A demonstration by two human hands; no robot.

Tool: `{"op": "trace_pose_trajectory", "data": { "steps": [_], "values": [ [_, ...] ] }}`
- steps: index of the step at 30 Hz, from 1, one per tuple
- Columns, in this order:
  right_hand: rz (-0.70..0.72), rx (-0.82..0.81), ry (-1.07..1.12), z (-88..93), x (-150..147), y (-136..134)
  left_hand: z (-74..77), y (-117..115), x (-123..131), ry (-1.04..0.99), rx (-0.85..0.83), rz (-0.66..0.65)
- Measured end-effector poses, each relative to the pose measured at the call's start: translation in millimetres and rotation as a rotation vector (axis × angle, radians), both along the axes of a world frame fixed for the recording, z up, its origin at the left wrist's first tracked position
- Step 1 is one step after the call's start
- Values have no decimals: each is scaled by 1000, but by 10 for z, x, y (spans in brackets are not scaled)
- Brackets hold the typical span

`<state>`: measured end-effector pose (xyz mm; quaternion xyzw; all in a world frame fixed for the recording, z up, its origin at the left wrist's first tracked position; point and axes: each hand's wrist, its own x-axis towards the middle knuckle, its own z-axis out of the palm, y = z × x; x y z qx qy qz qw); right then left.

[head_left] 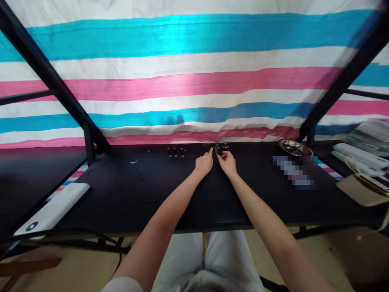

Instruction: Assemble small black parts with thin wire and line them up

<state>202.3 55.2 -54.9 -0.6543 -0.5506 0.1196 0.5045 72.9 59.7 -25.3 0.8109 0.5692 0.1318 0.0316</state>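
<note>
My left hand (204, 163) rests far back on the black table, its index finger stretched forward and its other fingers curled. That fingertip is beside a small dark knobbly piece (216, 148). On the piece's other side is my right hand (228, 163), thumb tip at its lower end and index finger bent, with a gap between them. I cannot make out what kind of piece it is. A row of tiny pale pins (207, 144) lies just beyond my left fingertip. Thin white bits (225, 145) are scattered behind my right hand. Further left stand several small dark pieces (175, 153) with light ends.
A shiny metal dish (294, 147) stands at the back right, with a blurred-out item (294, 172) before it. A long white box (56, 209) lies at the left edge. White scraps (133, 162) lie on the black tabletop (121, 198). Black frame posts (51, 85) slant up both sides before a striped sheet (194, 87).
</note>
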Motion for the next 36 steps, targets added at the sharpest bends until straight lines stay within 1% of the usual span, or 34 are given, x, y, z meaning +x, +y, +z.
{"op": "trace_pose_trajectory", "data": {
  "steps": [4, 8, 11, 17, 24, 26, 28, 31, 33, 34, 36],
  "values": [
    [-24, -12, -34, -57, -4, 148, -15, 16, -1, -25, 33, 32],
    [-66, -33, -78, -53, -44, 219, 36, -23, -11, -53, 26, 65],
    [-75, -10, -87, -40, -65, 228, 79, -65, -51, -111, 23, 78],
    [-65, 37, -99, -14, -66, 225, 117, -209, -282, -288, 65, 48],
    [-77, 42, -119, -7, -70, 237, 221, -402, -605, -568, 120, -8],
    [-86, 64, -124, -1, -73, 221, 215, -440, -668, -653, 123, -40],
    [-88, 103, -116, 16, -77, 187, 177, -466, -712, -754, 92, -65],
    [-45, 155, -60, 71, -98, 88, 99, -481, -748, -972, -23, -61],
    [16, 183, -4, 116, -131, -16, 73, -480, -760, -1141, -119, -41],
    [60, 200, 18, 136, -154, -77, 73, -479, -765, -1212, -158, -33],
    [203, 220, 21, 167, -207, -206, 96, -485, -774, -1313, -207, -33]
  ]
}}
